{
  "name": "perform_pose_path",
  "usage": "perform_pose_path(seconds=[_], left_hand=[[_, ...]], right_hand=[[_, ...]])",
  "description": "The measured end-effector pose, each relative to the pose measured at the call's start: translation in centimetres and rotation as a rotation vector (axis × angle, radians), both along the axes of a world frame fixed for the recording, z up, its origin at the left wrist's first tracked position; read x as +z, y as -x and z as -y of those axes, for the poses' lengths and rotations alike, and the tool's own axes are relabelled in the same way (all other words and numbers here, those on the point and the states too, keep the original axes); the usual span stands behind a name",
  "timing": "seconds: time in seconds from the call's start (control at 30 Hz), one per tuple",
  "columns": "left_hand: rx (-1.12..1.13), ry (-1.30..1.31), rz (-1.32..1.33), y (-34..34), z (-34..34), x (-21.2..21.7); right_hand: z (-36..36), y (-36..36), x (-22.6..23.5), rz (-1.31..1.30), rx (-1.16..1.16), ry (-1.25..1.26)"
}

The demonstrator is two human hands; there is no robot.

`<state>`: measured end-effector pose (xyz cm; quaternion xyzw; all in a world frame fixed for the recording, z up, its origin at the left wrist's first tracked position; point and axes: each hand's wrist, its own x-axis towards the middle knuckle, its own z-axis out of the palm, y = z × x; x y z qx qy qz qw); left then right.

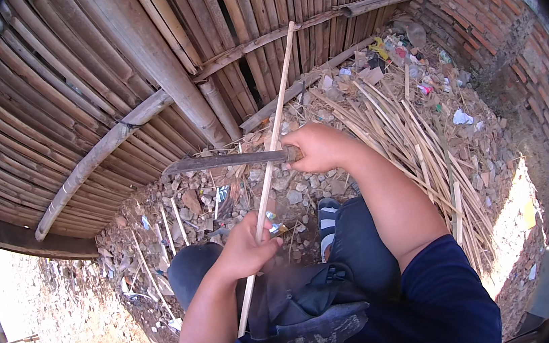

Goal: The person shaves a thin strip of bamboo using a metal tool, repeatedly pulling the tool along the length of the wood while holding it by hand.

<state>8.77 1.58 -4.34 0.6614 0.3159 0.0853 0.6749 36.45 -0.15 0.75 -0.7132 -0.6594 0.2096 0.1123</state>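
Observation:
A long pale bamboo strip point(281, 95) slants up and away from my lap. My left hand point(244, 248) is closed around its lower part, thumb along the near side. In my right hand point(318, 146) is the handle of a machete point(222, 162), whose dark blade points left. The blade crosses the strip at about its middle, close to the handle end; I cannot tell how deep the edge sits in the wood, if at all. My knees are bent on both sides of the strip, and a striped shoe point(327, 223) shows between them.
Many split bamboo strips point(413, 142) lie piled at my right. A bamboo slat wall point(100, 69) with a thick pole point(153, 56) rises ahead, meeting a brick wall point(466, 7) at the right. Stones and litter point(461, 116) cover the ground; several loose sticks point(152, 273) lie at left.

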Motion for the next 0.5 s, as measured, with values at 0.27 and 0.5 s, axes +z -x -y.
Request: perform_pose_path(seconds=[0.27, 0.5], left_hand=[[-0.062, 0.024, 0.064, -0.2, 0.2, -0.1], [-0.032, 0.075, 0.067, -0.1, 0.0, -0.2]], right_hand=[[-0.3, -4.5, -2.4, -0.175, -0.382, -0.190], [-0.3, -2.3, -1.4, -0.112, -0.120, -0.067]])
